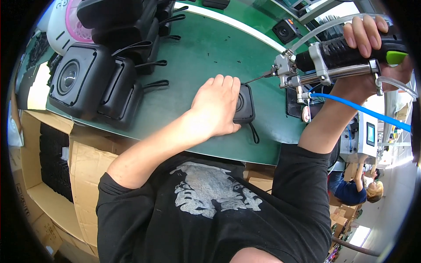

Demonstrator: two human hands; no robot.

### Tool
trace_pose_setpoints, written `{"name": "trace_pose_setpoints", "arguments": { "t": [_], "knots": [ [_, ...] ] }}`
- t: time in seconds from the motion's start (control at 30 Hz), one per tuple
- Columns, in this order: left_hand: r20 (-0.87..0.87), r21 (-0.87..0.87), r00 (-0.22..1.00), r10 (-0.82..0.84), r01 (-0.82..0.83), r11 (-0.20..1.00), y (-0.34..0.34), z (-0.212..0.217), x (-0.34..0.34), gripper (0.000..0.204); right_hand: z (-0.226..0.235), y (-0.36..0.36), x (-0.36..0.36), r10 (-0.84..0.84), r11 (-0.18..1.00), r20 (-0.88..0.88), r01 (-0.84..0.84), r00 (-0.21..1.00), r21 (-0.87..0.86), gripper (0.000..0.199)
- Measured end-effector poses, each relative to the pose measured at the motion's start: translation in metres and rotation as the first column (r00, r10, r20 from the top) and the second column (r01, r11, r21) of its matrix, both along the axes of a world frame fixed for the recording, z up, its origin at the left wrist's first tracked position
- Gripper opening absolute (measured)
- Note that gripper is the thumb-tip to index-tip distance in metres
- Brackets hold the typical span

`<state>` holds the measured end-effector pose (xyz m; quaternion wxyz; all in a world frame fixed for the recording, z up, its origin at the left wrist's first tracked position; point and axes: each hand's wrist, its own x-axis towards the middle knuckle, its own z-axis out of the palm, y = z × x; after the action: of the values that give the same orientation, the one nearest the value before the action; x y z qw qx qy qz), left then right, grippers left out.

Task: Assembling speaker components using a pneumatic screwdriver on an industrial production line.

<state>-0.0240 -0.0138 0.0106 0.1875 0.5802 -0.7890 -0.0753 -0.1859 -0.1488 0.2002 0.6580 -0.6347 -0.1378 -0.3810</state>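
Observation:
My left hand point(215, 105) lies over a small square black speaker point(246, 105) and holds it on the green bench top, covering its left part. A black strap loop point(255, 133) sticks out from the speaker's near edge. My right hand point(366, 37) is wrapped round a black power screwdriver point(335, 52) with a metal bracket and hoses on it. Tilted sideways, the tool points left, and its thin bit point(259, 78) reaches the speaker's far edge beside my left fingers. Whether the bit touches a screw there is too small to tell.
Several black speakers with strap loops stand stacked at the left point(74, 83). An open cardboard box point(87, 184) with black parts is below them. One more speaker point(286, 30) sits at the far right. A blue hose point(359, 109) crosses the right side. Another person point(355, 188) works at the right.

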Motion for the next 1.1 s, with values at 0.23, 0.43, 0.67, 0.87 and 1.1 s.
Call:
{"name": "trace_pose_setpoints", "arguments": {
  "t": [0.23, 0.43, 0.67, 0.87, 1.1],
  "knots": [
    [0.026, 0.021, 1.000, 0.007, -0.008, 1.000, 0.000, 0.002, 0.001, 0.087, -0.001, -0.005, 0.000, 0.088, 0.996, -0.025, -0.088, 0.996, 0.001, 0.061],
    [0.006, 0.032, 1.000, -0.002, 0.002, 0.999, -0.001, 0.001, 0.001, 0.087, 0.003, -0.017, -0.010, 0.156, 0.988, -0.040, -0.156, 0.987, 0.003, 0.064],
    [-0.002, 0.017, 1.000, 0.001, -0.001, 1.000, 0.000, 0.000, 0.003, 0.088, 0.002, -0.026, -0.011, 0.235, 0.972, -0.049, -0.236, 0.971, 0.000, 0.067],
    [0.101, -0.039, 0.995, 0.000, 0.004, 0.999, 0.000, 0.003, 0.002, 0.081, 0.005, -0.030, -0.003, 0.281, 0.959, -0.036, -0.283, 0.959, -0.033, 0.069],
    [0.000, -0.025, 1.000, -0.015, 0.015, 1.000, -0.002, 0.001, 0.002, 0.084, 0.002, -0.017, 0.005, -0.074, 0.946, 0.036, 0.082, 0.997, -0.313, 0.050]
  ]
}}
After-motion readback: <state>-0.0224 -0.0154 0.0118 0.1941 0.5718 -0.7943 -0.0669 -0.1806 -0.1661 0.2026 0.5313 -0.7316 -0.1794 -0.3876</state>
